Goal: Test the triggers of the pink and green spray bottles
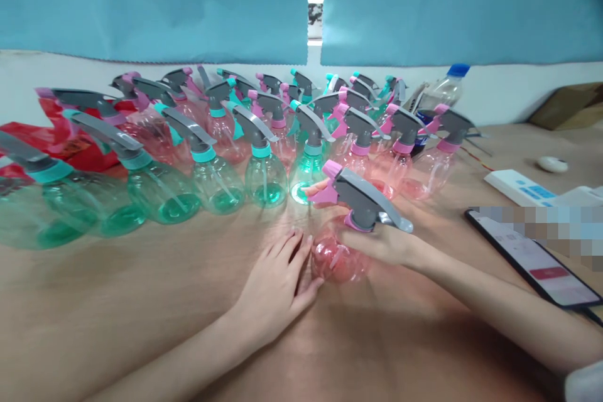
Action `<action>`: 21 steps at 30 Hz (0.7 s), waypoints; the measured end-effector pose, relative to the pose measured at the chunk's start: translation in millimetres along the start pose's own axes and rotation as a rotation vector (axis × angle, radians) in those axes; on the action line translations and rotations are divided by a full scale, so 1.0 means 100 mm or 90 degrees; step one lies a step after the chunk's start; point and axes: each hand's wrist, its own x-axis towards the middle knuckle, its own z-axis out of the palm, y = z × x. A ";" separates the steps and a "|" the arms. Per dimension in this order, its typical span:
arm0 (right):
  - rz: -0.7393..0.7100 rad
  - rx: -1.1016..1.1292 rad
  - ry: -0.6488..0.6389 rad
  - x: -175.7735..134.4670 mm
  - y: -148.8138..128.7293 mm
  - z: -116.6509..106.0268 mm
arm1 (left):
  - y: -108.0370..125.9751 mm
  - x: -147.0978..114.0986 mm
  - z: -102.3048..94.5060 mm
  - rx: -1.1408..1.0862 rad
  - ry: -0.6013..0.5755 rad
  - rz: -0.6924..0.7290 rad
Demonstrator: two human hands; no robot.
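A spray bottle (340, 259) with a clear pink body and a grey-and-pink trigger head stands close in front of me, tilted a little. Behind its neck, my right hand (384, 244) is closed on it, and a fingertip shows beyond the pink trigger. My left hand (277, 270) lies palm down on the wooden table (188, 314), fingers stretched out. Its fingertips and thumb are at the left side of the bottle's base; whether they touch it I cannot tell. Just behind is a green spray bottle (311, 166) with a bright reflection.
Several green spray bottles (219, 182) line the left, with pink spray bottles (424, 169) at right and more behind. Red plastic bags (89, 151) lie far left. At right are a phone (532, 257), a white power strip (516, 187), a mouse-like white object (552, 164) and a blue-capped bottle (443, 91).
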 end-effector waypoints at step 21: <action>0.006 0.044 0.013 -0.02 0.05 0.04 | -0.02 0.01 0.00 -0.037 -0.004 -0.002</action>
